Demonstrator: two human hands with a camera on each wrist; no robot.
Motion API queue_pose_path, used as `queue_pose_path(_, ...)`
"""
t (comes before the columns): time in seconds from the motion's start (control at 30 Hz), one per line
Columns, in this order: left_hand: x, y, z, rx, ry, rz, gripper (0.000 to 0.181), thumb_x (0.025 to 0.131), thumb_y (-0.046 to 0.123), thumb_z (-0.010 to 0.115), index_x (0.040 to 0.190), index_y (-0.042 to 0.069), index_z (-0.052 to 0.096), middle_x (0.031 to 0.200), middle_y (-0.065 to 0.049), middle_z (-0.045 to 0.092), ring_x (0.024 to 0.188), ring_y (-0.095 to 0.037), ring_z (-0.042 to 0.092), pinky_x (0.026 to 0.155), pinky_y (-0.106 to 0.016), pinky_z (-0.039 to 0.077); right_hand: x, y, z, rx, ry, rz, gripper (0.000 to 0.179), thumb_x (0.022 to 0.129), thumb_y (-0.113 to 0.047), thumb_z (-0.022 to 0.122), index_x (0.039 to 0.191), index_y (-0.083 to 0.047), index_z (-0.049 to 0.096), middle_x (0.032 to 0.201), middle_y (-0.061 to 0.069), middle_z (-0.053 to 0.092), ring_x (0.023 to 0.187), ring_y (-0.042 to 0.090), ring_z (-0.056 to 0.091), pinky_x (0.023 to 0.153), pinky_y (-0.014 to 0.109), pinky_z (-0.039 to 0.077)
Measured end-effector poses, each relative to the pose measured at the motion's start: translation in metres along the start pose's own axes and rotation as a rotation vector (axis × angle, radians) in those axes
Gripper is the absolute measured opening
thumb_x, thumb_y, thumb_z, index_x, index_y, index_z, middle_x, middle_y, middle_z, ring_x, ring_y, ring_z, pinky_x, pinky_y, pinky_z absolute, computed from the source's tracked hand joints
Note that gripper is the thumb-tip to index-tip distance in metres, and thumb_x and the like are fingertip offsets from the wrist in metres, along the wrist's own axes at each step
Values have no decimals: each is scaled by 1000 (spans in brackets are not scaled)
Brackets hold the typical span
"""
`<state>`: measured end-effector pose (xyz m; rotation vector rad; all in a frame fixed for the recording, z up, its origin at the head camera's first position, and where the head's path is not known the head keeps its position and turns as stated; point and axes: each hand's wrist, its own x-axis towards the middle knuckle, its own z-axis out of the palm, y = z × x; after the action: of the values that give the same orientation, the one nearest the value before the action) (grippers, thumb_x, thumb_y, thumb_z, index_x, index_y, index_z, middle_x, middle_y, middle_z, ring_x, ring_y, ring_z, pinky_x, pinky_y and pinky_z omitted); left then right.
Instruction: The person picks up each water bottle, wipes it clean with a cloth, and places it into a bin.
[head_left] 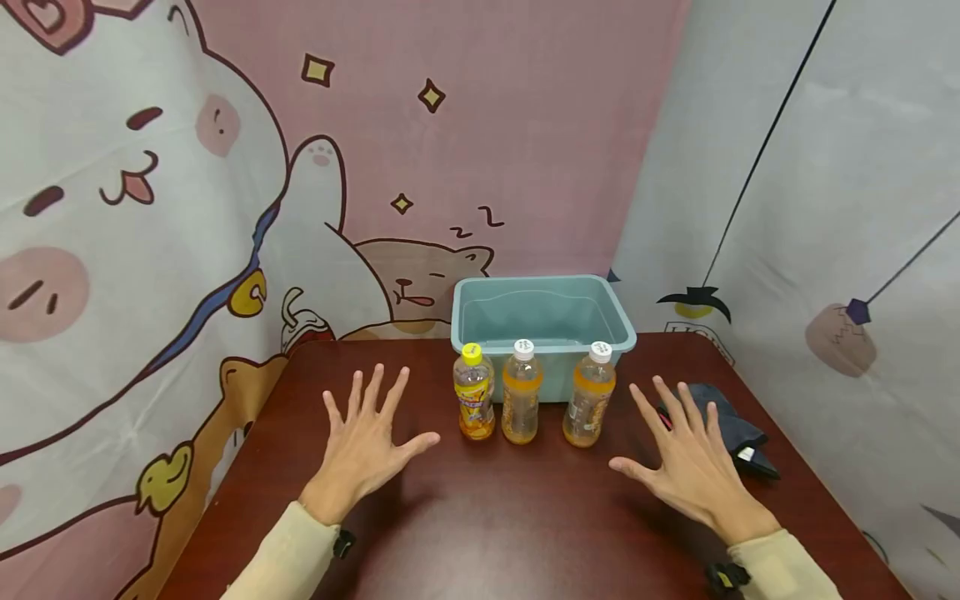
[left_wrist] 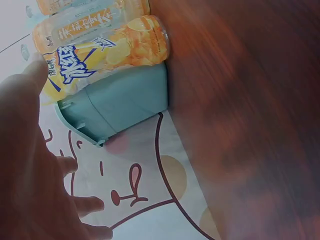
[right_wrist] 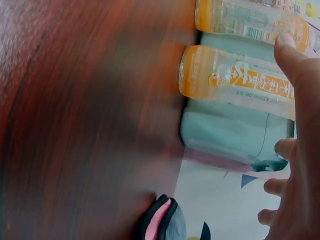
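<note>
Three plastic bottles stand upright in a row on the dark red-brown table. The left one, a yellow-capped bottle (head_left: 474, 400), has a yellow label; a white-capped bottle (head_left: 521, 400) is in the middle and another white-capped bottle (head_left: 589, 400) on the right, both with orange bands. Behind them is a light blue plastic bin (head_left: 555, 367). My left hand (head_left: 366, 450), fingers spread, hovers left of the yellow-capped bottle and holds nothing. On the other side my right hand (head_left: 690, 467), also spread and holding nothing, is between the right bottle and a dark grey folded item (head_left: 723, 425).
The table (head_left: 480, 533) meets a cartoon-printed cloth (head_left: 480, 150) at its back and sides. In the right wrist view the grey item (right_wrist: 175, 225) shows black edges and a pink strip. Bands with small devices sit on both wrists.
</note>
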<state>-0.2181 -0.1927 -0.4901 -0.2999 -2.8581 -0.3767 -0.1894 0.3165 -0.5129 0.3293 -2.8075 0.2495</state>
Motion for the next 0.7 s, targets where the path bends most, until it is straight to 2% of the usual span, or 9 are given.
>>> queue_pose_path(0.2,4,7,-3,-10,47,19,114,97,96,62,187,42,19,194,-18,28,182,-53,18,135,-95,5,1,7,-4,3,-35,29,119,98,-85,73,189,-33,17,192,25,25,174,62,24,133,95,15)
queue_pose_path(0.37,8,20,-10,-51,68,41,111,98,92,65,187,44,20,193,-16,30,181,-51,22,137,-93,6,1,16,-6,-5,-55,52,114,102,-84,69,189,-30,19,192,26,26,173,63,25,133,95,14)
queue_pose_path(0.57,12,38,-19,-90,129,108,108,99,85,72,186,41,26,191,-15,35,179,-50,31,139,-91,8,-1,25,-7,-3,-27,52,109,104,-79,71,188,-27,25,188,28,32,170,64,30,131,95,18)
queue_pose_path(0.7,16,50,-24,-119,174,157,106,100,79,77,185,36,32,188,-15,40,176,-49,37,140,-88,12,0,30,-8,10,-47,66,107,106,-76,70,187,-24,25,188,30,31,170,65,28,132,96,14)
